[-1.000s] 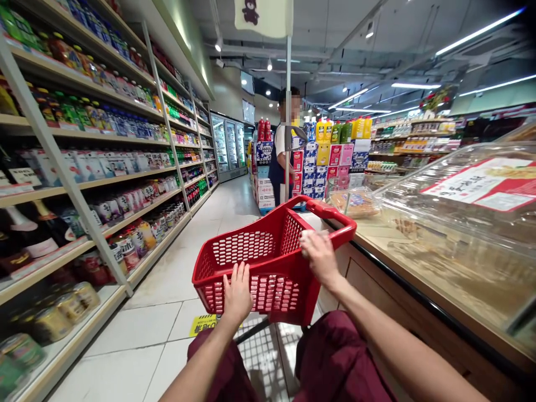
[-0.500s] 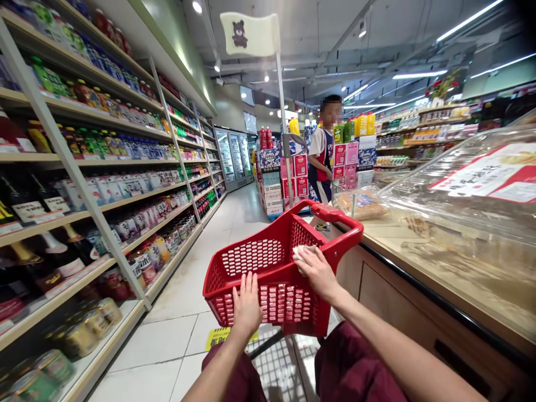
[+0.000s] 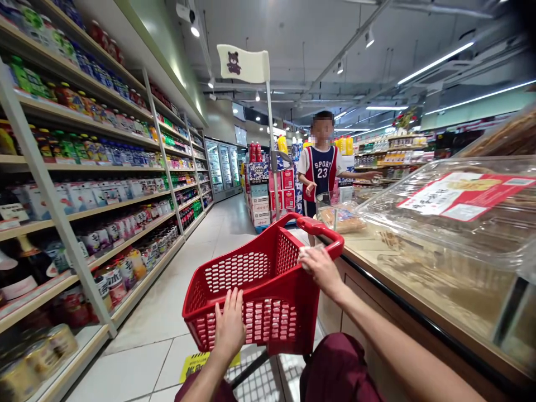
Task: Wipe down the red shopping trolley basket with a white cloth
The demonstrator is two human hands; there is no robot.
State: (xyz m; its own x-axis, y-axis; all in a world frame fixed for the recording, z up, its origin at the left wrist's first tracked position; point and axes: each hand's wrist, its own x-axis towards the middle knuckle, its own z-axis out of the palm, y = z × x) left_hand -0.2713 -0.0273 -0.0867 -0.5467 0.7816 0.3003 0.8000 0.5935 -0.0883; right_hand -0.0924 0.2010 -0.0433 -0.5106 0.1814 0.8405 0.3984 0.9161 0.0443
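A small red shopping cart [image 3: 247,268] with perforated sides stands close in front of me. My left hand [image 3: 230,322] lies open against the cart's near side, fingers stretched out up to the rim. Near the handle end, my right hand [image 3: 322,272] presses a crumpled white tissue [image 3: 306,257] on the top edge of the cart's side. Most of the tissue is hidden under the fingers. The red handle [image 3: 320,230] is just beyond that hand. A pole rises from the cart with a cream flag [image 3: 243,63] bearing a bear figure.
Drink shelves [image 3: 104,209] line the left side. To the right runs a display counter [image 3: 419,312] with clear plastic packs [image 3: 452,206] on it. A person in a sports jersey [image 3: 321,170] stands beyond the cart by stacked boxes [image 3: 260,204]. A yellow floor sign [image 3: 192,365] lies under the cart.
The view has shifted forward and right, so the cart sits lower and further left. My right hand has slid along the rim toward the handle. The person has turned toward me, arms spread.
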